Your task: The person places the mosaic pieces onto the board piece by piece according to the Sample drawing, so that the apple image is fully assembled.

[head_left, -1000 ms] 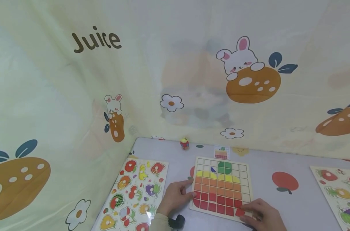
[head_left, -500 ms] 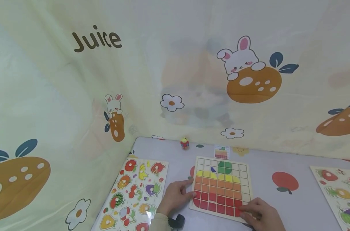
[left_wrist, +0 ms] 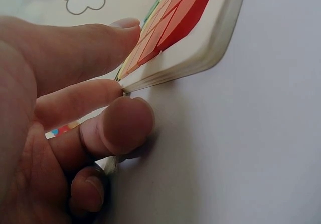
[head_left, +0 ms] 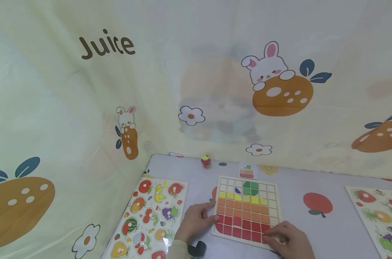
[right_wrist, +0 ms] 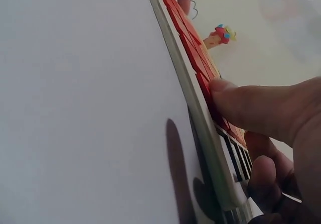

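A square wooden grid board [head_left: 275,210] lies on the table, with red tiles [head_left: 236,230] in the near rows, orange tiles [head_left: 241,212] above them, then yellow tiles [head_left: 246,198]. Green tiles [head_left: 250,188] and a small blue piece [head_left: 237,190] sit near the far side. My left hand [head_left: 196,220] holds the board's left edge, thumb over the top and fingers alongside. At the near right, my right hand [head_left: 290,239] has thumb and fingers on a red tile [right_wrist: 215,114] at the end of the nearest row. The fingers partly hide this tile in the head view.
A small picture card [head_left: 247,171] lies just beyond the board, and a little toy figure [head_left: 205,161] stands further left. A fruit peg puzzle [head_left: 185,187] is on the left, another fruit puzzle [head_left: 351,191] on the far right. A patterned cloth [head_left: 215,136] hangs behind the table.
The red tile under my right hand was tilted at the corner of the row and now lies in line with the other red tiles. My left hand stays on the board's edge.
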{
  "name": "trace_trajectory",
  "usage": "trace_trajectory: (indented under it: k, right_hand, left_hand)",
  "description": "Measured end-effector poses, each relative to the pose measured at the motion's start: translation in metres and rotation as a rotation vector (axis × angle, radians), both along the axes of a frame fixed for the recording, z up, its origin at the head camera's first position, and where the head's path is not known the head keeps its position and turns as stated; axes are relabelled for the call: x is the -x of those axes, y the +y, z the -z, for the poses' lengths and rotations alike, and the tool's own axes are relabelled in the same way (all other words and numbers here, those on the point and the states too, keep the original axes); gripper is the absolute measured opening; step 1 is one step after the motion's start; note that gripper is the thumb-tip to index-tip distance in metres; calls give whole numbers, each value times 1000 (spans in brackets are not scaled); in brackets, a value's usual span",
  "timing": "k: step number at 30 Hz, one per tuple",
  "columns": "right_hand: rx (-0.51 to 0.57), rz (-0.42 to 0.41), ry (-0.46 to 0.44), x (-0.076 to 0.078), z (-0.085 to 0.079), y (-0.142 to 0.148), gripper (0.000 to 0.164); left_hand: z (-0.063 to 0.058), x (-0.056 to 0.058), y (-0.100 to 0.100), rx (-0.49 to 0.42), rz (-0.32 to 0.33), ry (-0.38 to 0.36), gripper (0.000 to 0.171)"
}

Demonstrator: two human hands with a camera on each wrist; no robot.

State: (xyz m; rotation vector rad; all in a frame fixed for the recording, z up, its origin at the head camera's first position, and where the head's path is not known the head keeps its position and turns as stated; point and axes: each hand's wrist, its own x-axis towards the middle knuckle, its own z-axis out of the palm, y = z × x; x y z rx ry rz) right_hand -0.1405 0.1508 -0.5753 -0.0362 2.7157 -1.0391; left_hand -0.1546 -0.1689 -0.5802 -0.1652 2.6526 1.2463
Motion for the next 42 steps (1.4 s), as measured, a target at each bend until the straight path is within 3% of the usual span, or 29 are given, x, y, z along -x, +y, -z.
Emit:
trace_trajectory:
  k: [6, 10, 15, 22, 34, 42]
  right_hand:
    - [55, 42, -43, 1, 4, 6, 36]
    - [137, 126, -60, 1, 12, 19, 48]
    - [198, 218, 25, 3, 20, 32, 37]
    - [211, 292, 91, 3, 23, 28, 26]
    - [207, 329, 59, 7, 25, 26, 31]
    - [163, 323, -14, 15, 21, 25, 55]
  left_hand:
    - [1, 0, 0, -7, 12, 11, 58]
    - [4, 2, 2, -6, 17, 0, 58]
    - [4, 6, 5, -3, 17, -15, 58]
    - [1, 7, 6, -2, 19, -10, 57]
    - [5, 11, 1, -9, 43, 5, 57]
    - [8, 15, -1, -2, 42, 20, 57]
